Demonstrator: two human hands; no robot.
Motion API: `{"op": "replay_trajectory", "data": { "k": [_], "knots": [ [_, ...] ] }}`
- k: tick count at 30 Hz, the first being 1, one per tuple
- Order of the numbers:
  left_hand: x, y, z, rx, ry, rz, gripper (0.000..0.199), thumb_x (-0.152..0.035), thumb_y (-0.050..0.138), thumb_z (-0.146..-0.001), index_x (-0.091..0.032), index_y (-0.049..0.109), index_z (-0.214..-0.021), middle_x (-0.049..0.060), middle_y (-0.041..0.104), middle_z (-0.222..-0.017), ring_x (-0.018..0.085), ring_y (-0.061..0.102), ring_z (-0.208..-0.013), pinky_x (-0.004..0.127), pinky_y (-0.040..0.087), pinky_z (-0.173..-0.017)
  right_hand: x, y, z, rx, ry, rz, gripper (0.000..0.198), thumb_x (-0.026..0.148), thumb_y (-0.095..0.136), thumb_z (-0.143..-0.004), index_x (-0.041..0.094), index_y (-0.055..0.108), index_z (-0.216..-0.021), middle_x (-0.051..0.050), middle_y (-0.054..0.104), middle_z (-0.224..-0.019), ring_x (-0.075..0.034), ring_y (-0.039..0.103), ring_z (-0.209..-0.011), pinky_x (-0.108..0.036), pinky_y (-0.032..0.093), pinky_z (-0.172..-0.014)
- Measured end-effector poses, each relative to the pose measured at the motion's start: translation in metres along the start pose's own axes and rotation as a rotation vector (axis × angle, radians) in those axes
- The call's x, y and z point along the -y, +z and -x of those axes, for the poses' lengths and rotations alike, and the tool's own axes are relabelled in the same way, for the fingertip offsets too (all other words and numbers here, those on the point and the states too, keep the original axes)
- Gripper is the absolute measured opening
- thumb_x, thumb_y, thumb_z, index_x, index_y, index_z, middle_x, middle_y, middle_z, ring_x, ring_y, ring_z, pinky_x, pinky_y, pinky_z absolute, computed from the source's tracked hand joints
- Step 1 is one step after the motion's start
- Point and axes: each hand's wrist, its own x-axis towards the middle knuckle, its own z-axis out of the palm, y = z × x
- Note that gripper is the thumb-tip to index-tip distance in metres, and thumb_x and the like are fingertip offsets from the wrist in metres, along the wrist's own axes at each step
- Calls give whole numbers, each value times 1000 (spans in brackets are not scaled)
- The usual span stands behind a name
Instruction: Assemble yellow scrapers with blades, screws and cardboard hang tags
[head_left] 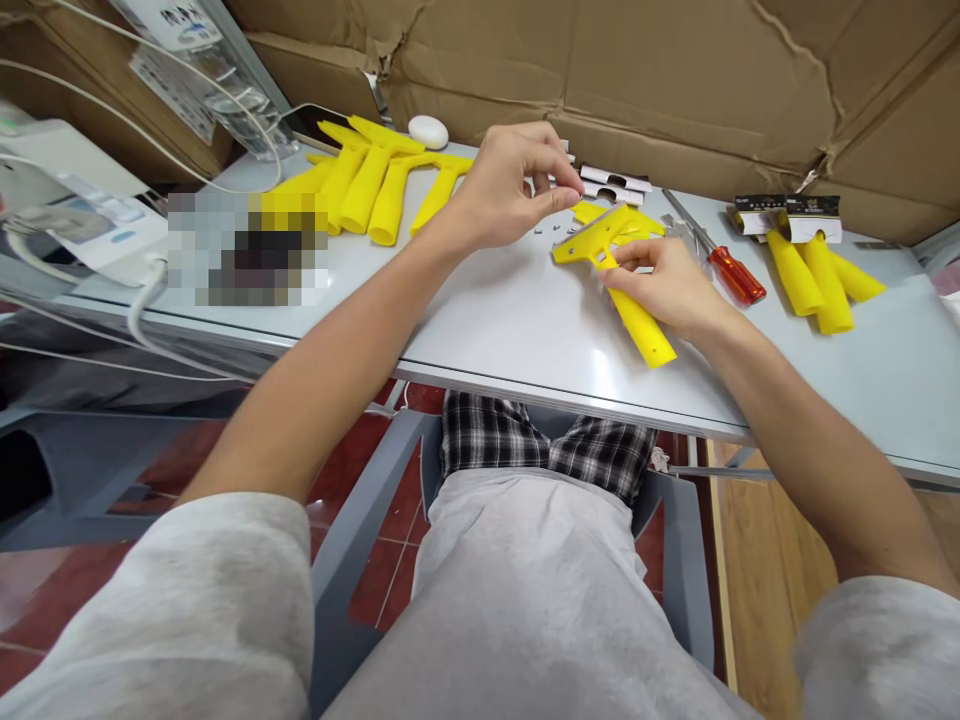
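Observation:
My right hand (675, 285) grips a yellow plastic scraper (636, 322) by the upper handle, its wide head with a metal strip pointing up and left. Above that head hovers my left hand (510, 185), thumb and finger pinched together; whatever tiny thing sits between them is too small to name. Several small screws (556, 229) lie on the table just below the left fingers. Another yellow scraper part (641, 222) rests behind the held one, partly hidden. A screwdriver (735, 275) with a red handle lies right of my right hand.
Several yellow scraper handles (386, 205) lie at the left on the pale table (495, 330). More yellow handles with black-and-white card tags (814, 218) are at the right. Cardboard (675, 80) backs the table. A white oval object (428, 132), a bottle (240, 105) and cables stand leftward.

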Motion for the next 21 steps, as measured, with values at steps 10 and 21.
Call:
{"op": "replay_trajectory", "data": {
  "k": [10, 21],
  "knots": [
    [3, 9, -5, 263, 0, -18, 78, -88, 48, -98, -60, 80, -163, 1, 89, -149, 50, 67, -156, 81, 57, -125, 12, 6, 6, -172, -75, 206, 36, 40, 90, -92, 16, 75, -114, -5, 74, -86, -20, 72, -90, -49, 59, -122],
    [18, 25, -4, 139, 51, 39, 61, -89, 65, -96, -54, 94, -136, 7, 92, -132, 45, 79, -132, 73, 66, -112, 0, -18, 1, -213, -248, 105, 55, 72, 81, -106, 19, 84, -121, -12, 80, -107, -22, 79, -105, -42, 69, -110]
  ]
}}
